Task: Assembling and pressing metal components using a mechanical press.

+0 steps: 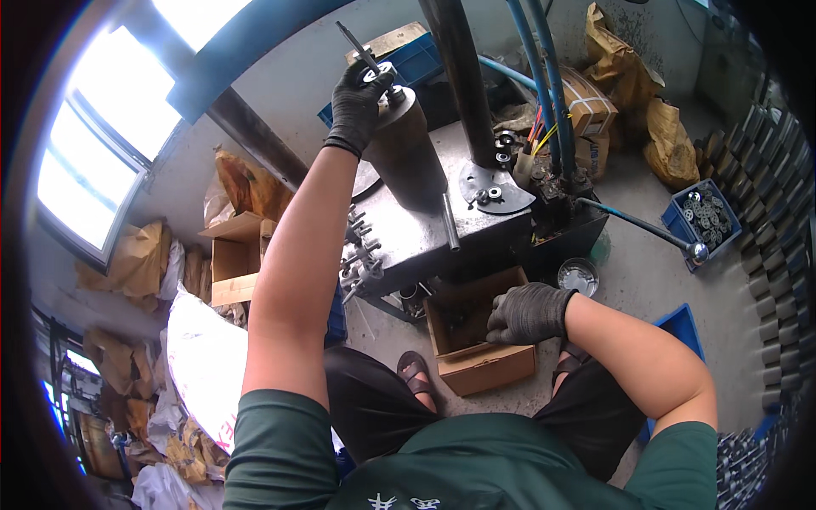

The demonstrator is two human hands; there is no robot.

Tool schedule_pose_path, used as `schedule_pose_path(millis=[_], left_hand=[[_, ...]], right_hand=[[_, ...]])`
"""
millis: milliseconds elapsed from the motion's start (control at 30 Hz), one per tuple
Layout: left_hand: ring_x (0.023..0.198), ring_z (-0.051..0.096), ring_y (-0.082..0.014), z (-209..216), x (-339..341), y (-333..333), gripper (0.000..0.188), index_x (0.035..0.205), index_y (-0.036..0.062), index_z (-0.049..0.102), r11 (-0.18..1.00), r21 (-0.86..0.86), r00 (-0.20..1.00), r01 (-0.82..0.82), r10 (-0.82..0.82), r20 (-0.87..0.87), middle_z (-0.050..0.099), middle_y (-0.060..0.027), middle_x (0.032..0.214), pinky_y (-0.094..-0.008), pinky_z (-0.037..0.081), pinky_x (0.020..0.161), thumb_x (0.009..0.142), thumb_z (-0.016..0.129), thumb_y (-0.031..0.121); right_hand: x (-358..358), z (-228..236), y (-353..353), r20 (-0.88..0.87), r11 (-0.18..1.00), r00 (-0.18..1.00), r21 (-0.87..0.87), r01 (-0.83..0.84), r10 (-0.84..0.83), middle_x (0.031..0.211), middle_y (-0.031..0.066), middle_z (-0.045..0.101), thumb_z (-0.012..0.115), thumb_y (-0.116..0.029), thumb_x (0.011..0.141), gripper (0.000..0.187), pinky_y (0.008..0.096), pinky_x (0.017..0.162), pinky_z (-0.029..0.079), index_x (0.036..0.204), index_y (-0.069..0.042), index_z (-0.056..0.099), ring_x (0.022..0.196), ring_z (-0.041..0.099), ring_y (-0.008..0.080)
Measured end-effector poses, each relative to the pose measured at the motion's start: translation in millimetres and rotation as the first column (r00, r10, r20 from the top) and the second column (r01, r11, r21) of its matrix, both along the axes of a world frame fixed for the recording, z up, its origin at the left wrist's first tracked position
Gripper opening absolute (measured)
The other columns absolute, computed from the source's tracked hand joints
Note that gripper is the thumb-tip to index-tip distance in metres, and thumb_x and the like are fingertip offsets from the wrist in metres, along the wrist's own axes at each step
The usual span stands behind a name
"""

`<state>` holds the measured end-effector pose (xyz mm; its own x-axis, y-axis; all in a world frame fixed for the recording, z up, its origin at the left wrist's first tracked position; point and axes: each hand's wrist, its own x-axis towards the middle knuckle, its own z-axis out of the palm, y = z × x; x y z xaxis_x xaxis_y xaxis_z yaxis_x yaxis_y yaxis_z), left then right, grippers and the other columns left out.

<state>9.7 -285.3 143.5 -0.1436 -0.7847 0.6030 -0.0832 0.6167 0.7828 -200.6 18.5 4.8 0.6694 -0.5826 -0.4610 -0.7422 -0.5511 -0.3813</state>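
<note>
My left hand, in a dark grey knit glove, reaches up to the top of a tall steel cylinder. Its fingers close round a shiny round metal part, from which a thin dark rod sticks up at a slant. The hand hides how part and rod join. Over an open cardboard box between my feet hangs my right hand, gloved alike, with curled fingers. What it holds, if anything, I cannot make out. Small dark things lie in the box, too shadowed to name.
The cylinder stands on a metal worktable with a curved plate bearing small round parts. Metal fittings crowd its left edge. A lever with a ball end juts out right, near a blue bin of wheel-like parts. Stacked metal pieces line the right.
</note>
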Motion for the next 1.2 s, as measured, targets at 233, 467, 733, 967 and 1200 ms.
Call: schedule_pose_path(millis=[233, 467, 733, 967, 1200], left_hand=[[0.092, 0.067, -0.0147, -2, 5, -2, 0.039, 0.125, 0.0045, 0.068, 0.999, -0.017, 0.999, 0.039, -0.039, -0.022, 0.072, -0.0074, 0.107, -0.0297, 0.058, 0.083, 0.089, 0.082, 0.009], [0.088, 0.068, -0.0139, -1, -4, 6, 0.046, 0.127, 0.0053, 0.068, 1.0, 0.013, 0.999, 0.025, -0.025, -0.026, 0.072, -0.0074, 0.105, -0.0295, 0.059, 0.078, 0.086, 0.086, 0.015], [0.076, 0.068, -0.0127, -3, 1, -13, 0.051, 0.132, 0.0074, 0.068, 0.996, 0.006, 0.991, -0.091, 0.09, 0.097, 0.073, -0.0067, 0.095, -0.0285, 0.059, 0.07, 0.086, 0.087, 0.021], [0.071, 0.073, -0.0139, -1, -9, -3, 0.057, 0.132, 0.0097, 0.068, 0.963, -0.082, 0.937, -0.257, 0.269, 0.223, 0.076, -0.0094, 0.085, -0.0294, 0.06, 0.07, 0.084, 0.085, 0.034], [0.099, 0.075, -0.0286, -10, -3, -25, 0.067, 0.137, 0.0106, 0.063, 0.975, -0.076, 0.951, -0.209, 0.221, 0.216, 0.076, -0.0177, 0.109, -0.0379, 0.058, 0.092, 0.083, 0.084, 0.044]], right_hand=[[-4, -2, 4, 0.041, 1.0, 0.999, 0.003, -0.001, 0.001, 0.118, 0.017, 0.073, 0.058, -0.041, 0.098, 0.043, 0.0467, 0.099, 0.052, 0.124, -0.011, 0.074, 0.112, 0.069, 0.0368], [-9, -2, 12, 0.054, 0.995, 0.997, -0.084, -0.048, 0.053, 0.112, 0.0162, 0.072, 0.06, -0.042, 0.098, 0.039, 0.0483, 0.094, 0.055, 0.12, -0.013, 0.073, 0.107, 0.069, 0.0357], [-36, 45, 17, 0.22, 0.933, 0.968, -0.308, 0.189, -0.123, 0.112, 0.0181, 0.07, 0.068, -0.039, 0.093, 0.04, 0.0477, 0.092, 0.055, 0.117, -0.008, 0.073, 0.103, 0.069, 0.0372], [-89, 140, 44, 0.362, 0.641, 0.911, -0.655, 0.399, -0.197, 0.111, 0.0179, 0.069, 0.074, -0.022, 0.087, 0.036, 0.0462, 0.089, 0.054, 0.117, -0.003, 0.072, 0.101, 0.067, 0.0359], [-169, 143, 52, 0.006, 0.772, 0.839, -0.387, 0.503, -0.544, 0.118, 0.0197, 0.07, 0.074, -0.026, 0.086, 0.045, 0.0438, 0.095, 0.056, 0.124, -0.002, 0.07, 0.105, 0.071, 0.0344]])
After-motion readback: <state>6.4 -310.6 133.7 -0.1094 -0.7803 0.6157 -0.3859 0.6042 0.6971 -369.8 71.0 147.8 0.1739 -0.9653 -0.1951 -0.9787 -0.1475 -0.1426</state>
